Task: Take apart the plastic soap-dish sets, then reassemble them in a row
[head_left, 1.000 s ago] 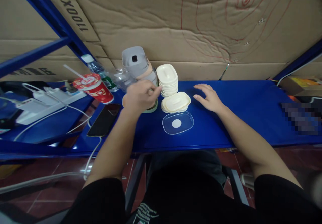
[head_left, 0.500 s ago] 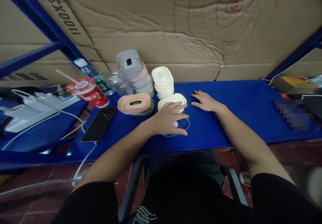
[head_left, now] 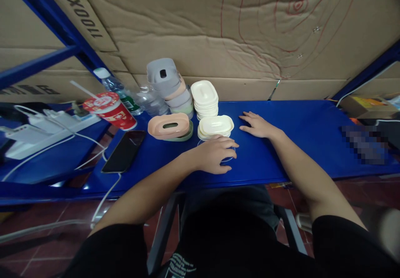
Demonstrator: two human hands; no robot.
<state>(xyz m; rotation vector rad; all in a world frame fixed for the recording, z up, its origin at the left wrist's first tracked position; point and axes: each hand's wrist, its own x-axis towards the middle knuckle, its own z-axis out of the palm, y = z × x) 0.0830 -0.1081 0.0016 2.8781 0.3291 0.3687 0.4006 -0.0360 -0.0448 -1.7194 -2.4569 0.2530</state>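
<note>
My left hand (head_left: 215,154) lies palm down over a clear plastic lid (head_left: 230,159), with its fingers apart and slightly bent. Most of the lid is hidden beneath the hand; whether the fingertips touch its rim I cannot tell. Just beyond the fingers sits a low pile of cream lids (head_left: 216,125), and behind it rises a taller stack of cream lids (head_left: 205,95). To the right, my right hand (head_left: 254,125) rests flat on the blue tabletop (head_left: 300,145), fingers spread and holding nothing. A peach oval tray with a slot (head_left: 156,129) overlaps a green one (head_left: 186,135) on the left.
Grey, peach and green slotted containers (head_left: 165,80) lean stacked at the back. Left of them are clear plastic pieces (head_left: 151,102), a bottle (head_left: 125,101), a red cup with a straw (head_left: 115,113), a phone (head_left: 124,152) and a power strip (head_left: 62,130). Cardboard (head_left: 187,20) walls the back.
My left hand has moved from above the peach tray rightward and down onto the clear lid, its fingers spreading. My right hand has settled flat on the table. The view has shifted slightly.
</note>
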